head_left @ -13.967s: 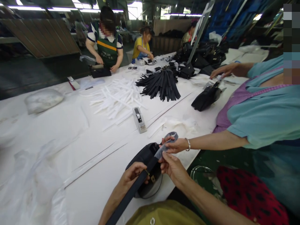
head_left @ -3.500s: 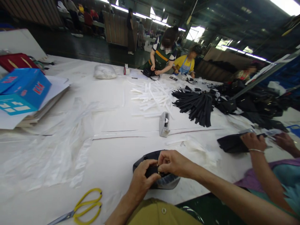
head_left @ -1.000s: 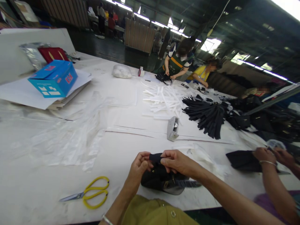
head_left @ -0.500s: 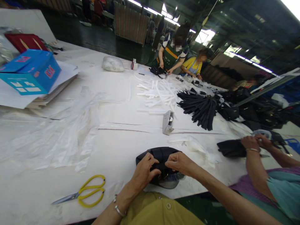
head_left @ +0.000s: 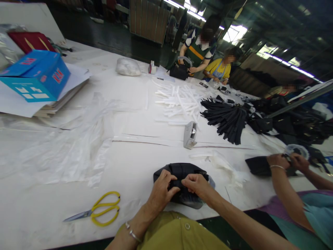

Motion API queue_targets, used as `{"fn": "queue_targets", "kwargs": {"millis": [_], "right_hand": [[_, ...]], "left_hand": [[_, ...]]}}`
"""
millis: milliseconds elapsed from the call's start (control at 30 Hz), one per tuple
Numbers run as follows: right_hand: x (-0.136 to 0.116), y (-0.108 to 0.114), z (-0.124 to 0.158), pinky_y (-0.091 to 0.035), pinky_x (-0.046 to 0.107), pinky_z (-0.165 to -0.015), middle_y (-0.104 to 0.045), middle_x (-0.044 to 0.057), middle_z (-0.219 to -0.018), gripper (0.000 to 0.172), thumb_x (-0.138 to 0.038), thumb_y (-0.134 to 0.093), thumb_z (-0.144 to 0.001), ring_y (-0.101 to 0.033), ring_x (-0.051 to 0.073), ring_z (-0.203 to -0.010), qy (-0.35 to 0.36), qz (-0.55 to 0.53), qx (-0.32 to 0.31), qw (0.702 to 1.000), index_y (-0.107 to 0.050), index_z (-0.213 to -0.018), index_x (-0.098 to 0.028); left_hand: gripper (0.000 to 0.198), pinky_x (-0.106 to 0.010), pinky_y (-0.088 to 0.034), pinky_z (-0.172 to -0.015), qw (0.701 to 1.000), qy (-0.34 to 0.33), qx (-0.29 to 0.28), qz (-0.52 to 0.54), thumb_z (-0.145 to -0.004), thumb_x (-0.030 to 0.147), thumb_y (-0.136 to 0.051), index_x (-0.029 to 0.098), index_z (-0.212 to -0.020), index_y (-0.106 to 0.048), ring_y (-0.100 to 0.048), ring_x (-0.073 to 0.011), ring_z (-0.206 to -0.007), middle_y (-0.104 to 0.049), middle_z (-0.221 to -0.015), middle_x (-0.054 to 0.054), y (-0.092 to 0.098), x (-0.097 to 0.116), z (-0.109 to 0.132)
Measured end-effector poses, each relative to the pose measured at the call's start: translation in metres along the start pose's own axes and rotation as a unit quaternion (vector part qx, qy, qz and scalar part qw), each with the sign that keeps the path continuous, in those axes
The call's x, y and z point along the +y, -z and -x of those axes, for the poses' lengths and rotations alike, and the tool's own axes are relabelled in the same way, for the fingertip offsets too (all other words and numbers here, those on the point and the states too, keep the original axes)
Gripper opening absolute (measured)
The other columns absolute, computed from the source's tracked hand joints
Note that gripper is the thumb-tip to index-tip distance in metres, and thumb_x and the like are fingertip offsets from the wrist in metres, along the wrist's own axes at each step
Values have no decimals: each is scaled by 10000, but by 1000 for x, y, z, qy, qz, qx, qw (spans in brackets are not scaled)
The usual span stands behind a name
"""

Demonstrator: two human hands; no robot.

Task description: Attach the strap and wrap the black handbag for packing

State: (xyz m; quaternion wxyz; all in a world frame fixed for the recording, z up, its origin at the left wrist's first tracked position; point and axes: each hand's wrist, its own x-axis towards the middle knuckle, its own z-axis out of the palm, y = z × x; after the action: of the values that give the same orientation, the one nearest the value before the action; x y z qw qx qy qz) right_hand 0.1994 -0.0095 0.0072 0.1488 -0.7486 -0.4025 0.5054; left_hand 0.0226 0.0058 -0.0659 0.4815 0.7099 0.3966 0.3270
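A small black bag [head_left: 182,171] lies on the white table [head_left: 130,166] right in front of me. My left hand [head_left: 162,189] presses on its left side with curled fingers gripping the black material. My right hand [head_left: 198,184] pinches the bag's near edge beside it, where a strip of clear wrap shows. The two hands almost touch over the bag's middle.
Yellow-handled scissors [head_left: 100,211] lie to the left near the table edge. A tape dispenser [head_left: 190,135], white strips [head_left: 179,102], black straps [head_left: 226,118], clear plastic sheets [head_left: 75,152] and a blue box [head_left: 36,74] lie further off. A co-worker's hands [head_left: 284,160] work on another bag at right.
Both my hands stay on the black bag, shifted slightly toward its near edge. The far person in green now holds a bag upright.
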Motion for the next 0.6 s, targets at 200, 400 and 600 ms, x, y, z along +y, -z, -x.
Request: {"fn": "queue_targets", "kwargs": {"millis": [200,400,600], "right_hand": [[1,2,2,-314,223,-521,-552,-32,-526,315,-455,-621,-737,-451,80,-502,11,-53,-69,996,-572,-626,-164],[-8,8,1,-324,211,-482,-588,-21,-491,208,-326,-615,-729,-472,79,-455,-13,31,-149,988,-608,-603,-161],[-7,-8,3,-297,206,-476,-557,-26,-465,236,-317,-586,-742,-413,63,-438,-3,-17,-104,994,-579,-568,-158]], "left_hand": [[312,-295,-480,-704,1000,-10,-24,-1,-740,122,-702,220,-1015,-591,-501,-144,-736,-510,-912,-11,6,-1,1],[285,-340,-494,-805,997,-13,-54,-49,-763,135,-675,213,-1019,-575,-536,-205,-921,-530,-964,-46,5,5,5],[243,-305,-482,-734,997,6,-67,-28,-790,172,-672,216,-1011,-581,-533,-179,-842,-522,-940,-35,6,9,3]]}}
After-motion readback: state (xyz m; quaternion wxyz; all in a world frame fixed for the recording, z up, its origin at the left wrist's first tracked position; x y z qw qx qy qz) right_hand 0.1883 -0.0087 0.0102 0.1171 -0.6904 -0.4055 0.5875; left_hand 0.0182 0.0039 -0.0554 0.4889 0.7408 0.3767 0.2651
